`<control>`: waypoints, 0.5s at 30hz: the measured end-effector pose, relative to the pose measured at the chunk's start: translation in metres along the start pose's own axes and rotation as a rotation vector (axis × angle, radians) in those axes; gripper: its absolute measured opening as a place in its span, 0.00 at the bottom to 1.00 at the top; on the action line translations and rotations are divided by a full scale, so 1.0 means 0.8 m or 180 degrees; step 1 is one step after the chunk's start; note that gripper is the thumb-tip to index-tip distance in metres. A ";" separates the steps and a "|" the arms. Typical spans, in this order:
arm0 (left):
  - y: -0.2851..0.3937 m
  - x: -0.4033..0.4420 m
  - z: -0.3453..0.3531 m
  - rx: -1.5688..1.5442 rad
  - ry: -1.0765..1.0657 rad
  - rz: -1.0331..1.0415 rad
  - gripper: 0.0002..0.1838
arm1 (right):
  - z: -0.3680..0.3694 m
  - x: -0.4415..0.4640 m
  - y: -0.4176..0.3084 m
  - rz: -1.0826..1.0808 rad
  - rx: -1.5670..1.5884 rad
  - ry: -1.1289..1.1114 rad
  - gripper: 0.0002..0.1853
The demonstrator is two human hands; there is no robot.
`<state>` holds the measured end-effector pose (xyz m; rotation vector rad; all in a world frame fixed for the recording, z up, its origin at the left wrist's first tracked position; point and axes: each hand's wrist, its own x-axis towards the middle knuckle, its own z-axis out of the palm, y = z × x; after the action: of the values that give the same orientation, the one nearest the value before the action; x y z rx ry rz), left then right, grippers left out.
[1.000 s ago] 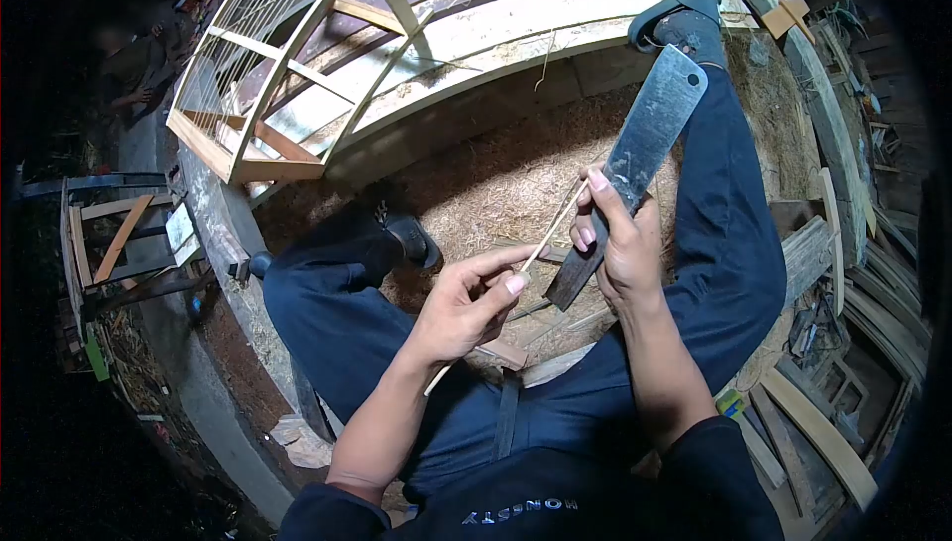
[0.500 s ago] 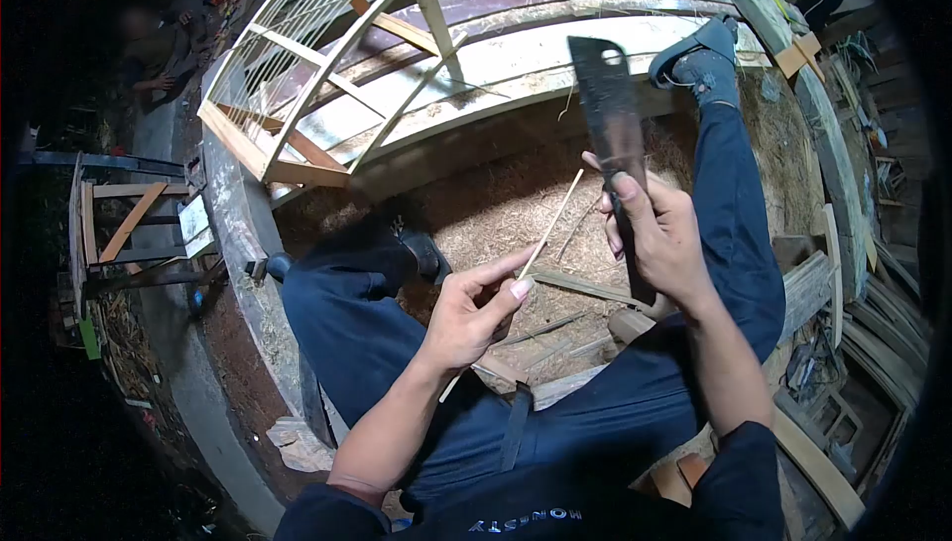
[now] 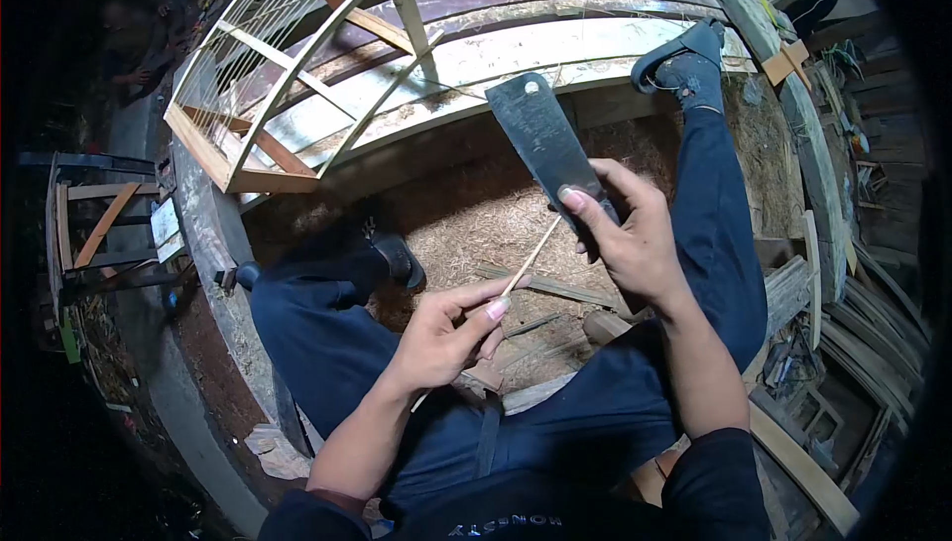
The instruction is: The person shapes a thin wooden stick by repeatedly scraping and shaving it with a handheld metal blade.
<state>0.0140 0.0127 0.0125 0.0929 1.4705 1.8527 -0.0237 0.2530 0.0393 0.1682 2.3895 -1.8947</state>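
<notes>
My left hand (image 3: 446, 333) pinches a thin pale wooden stick (image 3: 533, 258) between thumb and fingers. The stick slants up to the right, and its lower end shows below my wrist. My right hand (image 3: 640, 243) grips a broad dark blade (image 3: 540, 134), like a cleaver, with a hole near its squared far end. My right thumb lies flat on the blade's face; the handle is hidden. The stick's upper end reaches the blade's lower part by my right fingers; whether they touch, I cannot tell.
A curved wooden frame with thin rods (image 3: 198, 147) leans on a pale plank (image 3: 476, 70) ahead. Shavings (image 3: 456, 239) cover the ground between my legs, with a wood strip (image 3: 570, 290) on them. Curved strips (image 3: 873, 343) are piled at right. A dim person (image 3: 139, 45) is at upper left.
The blade has come down and left, its top tilting left with its broad face turned to me. My left hand and the stick have shifted slightly left and down. The view has moved a little.
</notes>
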 end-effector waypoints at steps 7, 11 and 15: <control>0.015 -0.004 -0.007 0.0221 -0.0109 -0.0272 0.21 | -0.007 0.007 0.004 0.0328 0.0420 0.0293 0.10; 0.005 -0.007 -0.012 0.0342 0.0083 -0.0029 0.22 | 0.004 0.014 0.020 -0.0868 -0.0139 0.0754 0.17; 0.007 -0.011 -0.015 0.0351 0.0143 -0.0107 0.21 | -0.002 0.004 0.007 -0.1001 -0.0653 0.0534 0.31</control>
<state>0.0115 -0.0026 0.0169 0.0797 1.5955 1.7570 -0.0258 0.2557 0.0340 -0.0713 2.8502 -1.7951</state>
